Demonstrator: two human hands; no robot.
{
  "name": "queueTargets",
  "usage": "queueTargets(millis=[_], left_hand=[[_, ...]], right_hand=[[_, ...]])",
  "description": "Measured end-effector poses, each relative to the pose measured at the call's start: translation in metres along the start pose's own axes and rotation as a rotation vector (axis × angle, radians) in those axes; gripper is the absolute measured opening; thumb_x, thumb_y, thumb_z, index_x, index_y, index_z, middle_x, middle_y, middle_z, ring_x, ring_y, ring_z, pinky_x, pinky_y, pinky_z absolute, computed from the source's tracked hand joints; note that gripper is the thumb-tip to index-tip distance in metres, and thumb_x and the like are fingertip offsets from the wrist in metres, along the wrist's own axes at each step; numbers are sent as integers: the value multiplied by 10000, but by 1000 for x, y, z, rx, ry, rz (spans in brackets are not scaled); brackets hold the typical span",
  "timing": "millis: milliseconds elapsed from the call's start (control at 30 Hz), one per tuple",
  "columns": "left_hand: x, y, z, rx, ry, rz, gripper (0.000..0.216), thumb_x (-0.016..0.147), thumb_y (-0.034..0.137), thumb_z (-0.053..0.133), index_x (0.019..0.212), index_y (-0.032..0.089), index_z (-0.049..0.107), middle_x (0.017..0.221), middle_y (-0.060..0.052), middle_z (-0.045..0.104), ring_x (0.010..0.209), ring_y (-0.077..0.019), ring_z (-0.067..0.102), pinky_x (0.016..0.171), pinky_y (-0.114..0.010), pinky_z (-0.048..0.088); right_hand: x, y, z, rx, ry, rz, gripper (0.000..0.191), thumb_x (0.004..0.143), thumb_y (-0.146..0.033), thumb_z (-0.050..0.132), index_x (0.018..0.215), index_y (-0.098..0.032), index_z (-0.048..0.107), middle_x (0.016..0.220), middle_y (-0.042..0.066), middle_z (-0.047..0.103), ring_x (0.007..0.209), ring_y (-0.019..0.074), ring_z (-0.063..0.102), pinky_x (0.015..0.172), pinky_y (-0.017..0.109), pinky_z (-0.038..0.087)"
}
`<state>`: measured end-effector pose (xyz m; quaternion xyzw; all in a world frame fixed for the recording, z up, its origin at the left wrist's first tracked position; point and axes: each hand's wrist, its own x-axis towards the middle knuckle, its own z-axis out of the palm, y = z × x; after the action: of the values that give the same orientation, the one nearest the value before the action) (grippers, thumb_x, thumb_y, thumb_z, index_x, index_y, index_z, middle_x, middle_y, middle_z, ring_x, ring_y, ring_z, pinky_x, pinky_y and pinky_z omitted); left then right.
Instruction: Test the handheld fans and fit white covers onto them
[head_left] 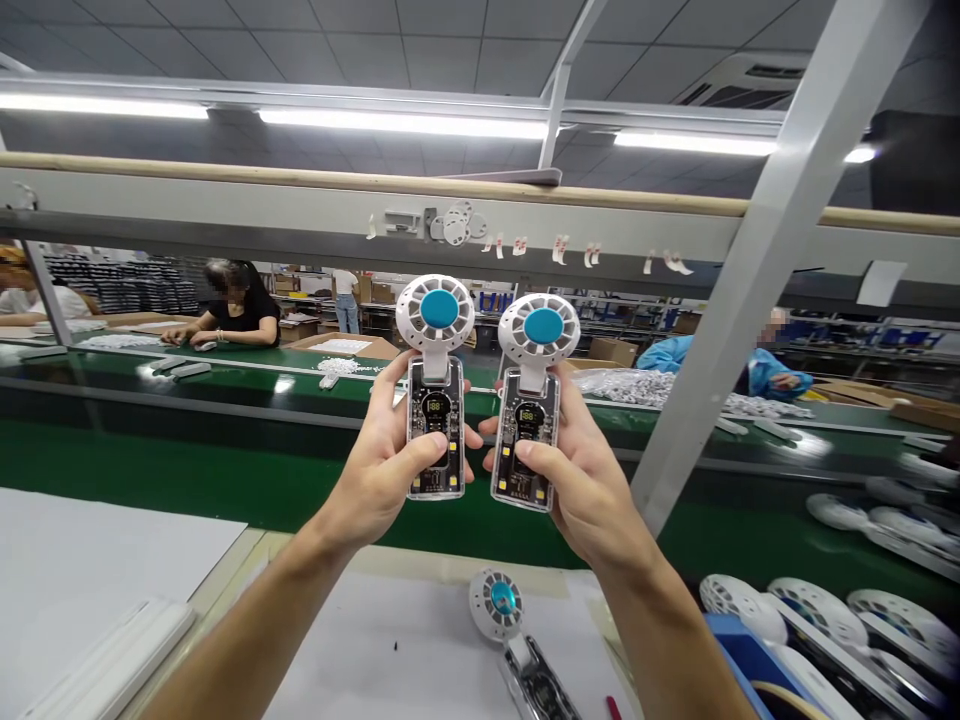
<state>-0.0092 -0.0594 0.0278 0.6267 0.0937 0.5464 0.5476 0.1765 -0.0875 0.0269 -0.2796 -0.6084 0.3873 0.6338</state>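
Two clear-bodied handheld fans with white round heads and blue hubs stand upright: one (pixel 436 390) gripped in the left hand (pixel 382 465), its twin (pixel 529 400) at three o'clock in the right hand (pixel 581 480), fingers wrapped tight.

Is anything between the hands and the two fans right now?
No. The left hand grips the left fan and the right hand grips the right fan directly, thumbs on their clear bodies; nothing visible lies between.
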Motion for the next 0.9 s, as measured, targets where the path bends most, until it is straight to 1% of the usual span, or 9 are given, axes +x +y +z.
queueTargets(millis=[100,167,367,533,633,733,800,900], left_hand=[[1,0,1,0,19,1,802,877,207,653,1521,278,180,1256,-129,612,754,-173,700,663,-333,614],[2,0,2,-12,32,-7,810,858,212,671,1519,261,205,1264,-137,606,775,-180,700,653,-327,613],[2,0,3,-44,45,-32,834,817,227,712,1496,202,227,1116,-122,656,718,-185,692,605,-314,599],[2,1,5,-47,63,-49,859,811,240,720,1504,214,213,1101,-110,660,691,-179,689,607,-321,594],[2,1,5,-53,63,-50,848,822,244,719,1507,220,219,1080,-99,669,701,-180,694,641,-328,596],[2,1,3,-70,40,-67,760,845,221,689,1477,217,267,1015,-82,685,710,-189,704,663,-326,592],[2,1,1,-78,27,-76,703,832,189,681,1433,210,318,987,-76,690,704,-193,707,654,-318,583],[1,1,0,-84,35,-82,711,795,161,693,1406,213,332,1002,-82,695,697,-197,706,635,-314,572]], right_hand=[[-1,-4,3,11,29,38,887,858,-238,676,1585,-336,177,1418,79,539,1040,211,670,723,301,615],[-2,-6,5,8,37,55,890,848,-254,685,1580,-347,188,1417,76,544,1047,218,671,704,298,611],[-2,-7,7,11,54,47,863,833,-255,696,1566,-326,246,1399,84,556,1026,223,675,692,304,607],[-2,-7,6,-24,32,61,869,852,-267,669,1579,-335,199,1333,70,602,1000,217,682,681,305,608],[-2,-6,5,-12,34,72,853,853,-270,662,1571,-343,209,1325,69,607,977,215,687,674,308,610],[0,-5,2,27,40,81,864,817,-273,690,1553,-342,243,1349,75,593,989,227,688,656,303,610],[1,-4,0,36,40,92,881,771,-239,709,1536,-328,281,1349,79,591,991,230,685,631,285,602],[1,-4,-1,32,31,88,915,716,-179,703,1528,-314,304,1308,74,612,974,220,681,605,260,585]])
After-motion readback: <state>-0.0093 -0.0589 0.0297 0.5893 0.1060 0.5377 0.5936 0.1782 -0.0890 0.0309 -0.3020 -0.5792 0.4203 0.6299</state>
